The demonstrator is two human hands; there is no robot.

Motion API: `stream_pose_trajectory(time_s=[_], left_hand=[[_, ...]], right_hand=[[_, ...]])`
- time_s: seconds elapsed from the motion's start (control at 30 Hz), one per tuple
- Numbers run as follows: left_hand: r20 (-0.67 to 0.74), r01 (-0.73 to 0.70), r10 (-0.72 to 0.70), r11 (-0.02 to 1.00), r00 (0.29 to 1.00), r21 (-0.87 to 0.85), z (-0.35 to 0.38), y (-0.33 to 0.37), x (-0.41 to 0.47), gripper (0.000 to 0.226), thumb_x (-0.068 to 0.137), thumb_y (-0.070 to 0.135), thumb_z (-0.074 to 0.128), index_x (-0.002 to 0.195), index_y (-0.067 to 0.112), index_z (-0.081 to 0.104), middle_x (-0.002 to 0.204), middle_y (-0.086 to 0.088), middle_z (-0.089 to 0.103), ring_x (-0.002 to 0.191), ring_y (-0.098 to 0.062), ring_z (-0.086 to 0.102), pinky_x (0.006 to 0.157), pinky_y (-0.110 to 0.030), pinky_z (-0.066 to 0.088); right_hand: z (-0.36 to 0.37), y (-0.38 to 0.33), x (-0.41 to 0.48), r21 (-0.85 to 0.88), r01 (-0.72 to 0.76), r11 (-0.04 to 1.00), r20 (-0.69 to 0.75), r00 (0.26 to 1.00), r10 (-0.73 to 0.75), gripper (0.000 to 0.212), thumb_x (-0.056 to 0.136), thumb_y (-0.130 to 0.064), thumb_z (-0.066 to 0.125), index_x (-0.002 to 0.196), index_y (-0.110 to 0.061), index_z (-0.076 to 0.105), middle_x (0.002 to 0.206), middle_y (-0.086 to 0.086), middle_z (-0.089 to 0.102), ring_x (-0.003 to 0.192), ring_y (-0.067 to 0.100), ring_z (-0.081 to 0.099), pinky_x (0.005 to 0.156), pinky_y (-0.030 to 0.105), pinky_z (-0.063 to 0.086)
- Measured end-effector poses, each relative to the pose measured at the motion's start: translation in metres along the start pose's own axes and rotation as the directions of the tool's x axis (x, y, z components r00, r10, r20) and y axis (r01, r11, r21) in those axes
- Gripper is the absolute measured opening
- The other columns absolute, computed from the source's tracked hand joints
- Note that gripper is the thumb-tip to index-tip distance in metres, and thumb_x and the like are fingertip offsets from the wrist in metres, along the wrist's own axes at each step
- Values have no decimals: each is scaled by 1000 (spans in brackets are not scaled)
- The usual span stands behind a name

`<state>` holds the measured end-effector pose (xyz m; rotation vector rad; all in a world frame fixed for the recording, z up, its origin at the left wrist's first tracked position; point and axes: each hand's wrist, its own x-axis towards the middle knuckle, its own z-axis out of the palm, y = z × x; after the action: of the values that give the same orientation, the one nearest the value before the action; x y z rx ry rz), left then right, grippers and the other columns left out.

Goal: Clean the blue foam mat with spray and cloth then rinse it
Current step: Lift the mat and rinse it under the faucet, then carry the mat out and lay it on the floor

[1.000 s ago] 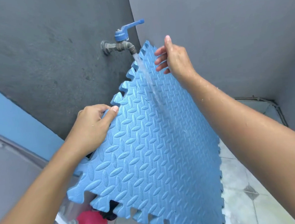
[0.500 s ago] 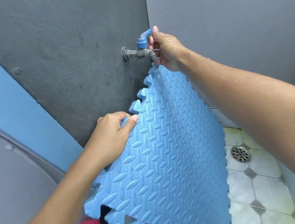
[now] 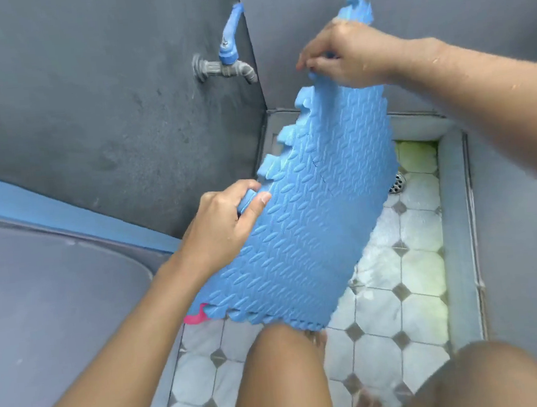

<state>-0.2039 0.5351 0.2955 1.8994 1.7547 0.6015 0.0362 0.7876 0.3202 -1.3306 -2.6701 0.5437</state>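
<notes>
I hold the blue foam mat (image 3: 314,218) in the air over the tiled floor, tilted and bent, its textured face towards me. My left hand (image 3: 226,220) grips its jagged left edge near the middle. My right hand (image 3: 345,53) pinches the top part, with one corner sticking up behind the fingers. The wall tap (image 3: 226,67) with its blue lever sits left of the mat's top; no water runs from it. No cloth or spray is in view.
A wet tiled floor (image 3: 407,288) with a round drain (image 3: 398,183) lies below, bounded by a grey kerb (image 3: 457,219) on the right. A pink object (image 3: 194,317) peeks out under the mat's lower left corner. My knees fill the bottom of the view.
The water has stopped and the tap lever now points up. My right hand left the tap and took hold of the mat's top. The mat moved right and down, away from the spout.
</notes>
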Motion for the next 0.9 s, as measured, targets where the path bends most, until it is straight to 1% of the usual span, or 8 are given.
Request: stream_pose_trajectory(time_s=[0.1,0.2,0.3,0.4,0.53,0.73,0.83,0.9], left_hand=[[82,28,-28,1000,996,-6,-34,36,-12,36,104,43,57,119,13,71,52,11,38,51,-9,45,65,-31,36],[147,89,-85,996,985,-19,-91,80,-34,40,103,49,53,118,16,71,62,2,52,60,-27,48,67,-33,38],[188,128,-130,992,974,20,-155,126,-64,33,104,40,58,121,14,71,70,-8,60,78,-39,64,70,-38,44],[202,119,-135,989,970,86,-208,161,-98,34,105,34,59,127,11,70,97,-14,78,90,-38,70,76,-38,46],[231,240,-270,959,935,150,-256,197,-134,38,106,43,53,133,20,66,117,-7,76,105,-34,69,82,-40,52],[91,592,-602,798,793,116,-279,228,-237,33,104,44,55,128,24,67,110,-4,74,102,-31,66,84,-41,51],[-5,737,-737,675,676,24,-277,244,-308,36,104,42,57,133,24,67,123,-2,73,113,-30,65,91,-38,49],[-81,826,-829,559,553,-80,-272,257,-364,40,103,44,58,138,26,66,134,1,71,122,-27,63,99,-37,47]], right_hand=[[-49,2,-50,-38,-75,996,100,992,78,58,103,-55,27,85,-12,61,87,4,61,103,34,52,97,42,43],[-102,-17,-99,-85,-43,995,245,967,63,70,104,-60,18,101,-9,66,104,10,62,104,36,54,101,42,36],[-168,-48,-133,0,-18,1000,341,940,17,74,99,-69,10,114,-21,64,110,1,59,108,28,51,103,42,36],[-219,-90,-161,57,-118,991,281,955,98,47,100,-62,42,124,-26,62,120,-4,59,121,22,48,103,41,41],[-227,-123,-197,-105,33,994,176,984,-14,54,81,-37,78,126,-10,62,120,8,64,114,35,52,95,49,49],[-213,-207,-190,-30,181,983,278,946,-166,22,85,-25,78,103,-20,67,100,-1,67,95,25,56,77,41,51],[-197,-261,-190,49,266,963,348,899,-266,18,90,-25,73,104,-20,63,92,2,64,80,26,60,65,37,48],[-182,-304,-193,74,385,920,399,834,-381,21,91,-28,72,109,-19,62,94,6,66,77,30,62,64,37,48]])
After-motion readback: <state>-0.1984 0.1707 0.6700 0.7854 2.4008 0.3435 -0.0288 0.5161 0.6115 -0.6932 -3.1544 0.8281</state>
